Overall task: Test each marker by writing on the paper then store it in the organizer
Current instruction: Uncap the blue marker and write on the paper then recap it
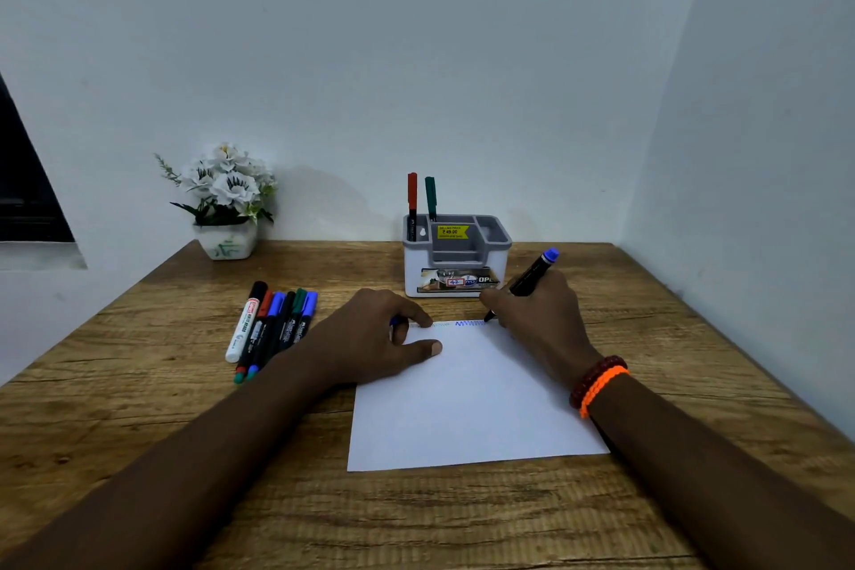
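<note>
Scribbling blue with the marker [527, 280] pinched in my right hand [539, 310]. Left hand [374, 333] grips the cap, fingers pressing the paper [467, 403] flat; keep strokes light.

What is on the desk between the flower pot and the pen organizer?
Nothing: in the head view, the wooden desk between the flower pot and the organizer is bare. The loose markers lie nearer the person.

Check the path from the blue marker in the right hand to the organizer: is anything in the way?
Nothing visible blocks it. The right hand holds the blue marker just right of the organizer. The red marker and green marker stand in its back-left slot; the other compartments look free.
</note>
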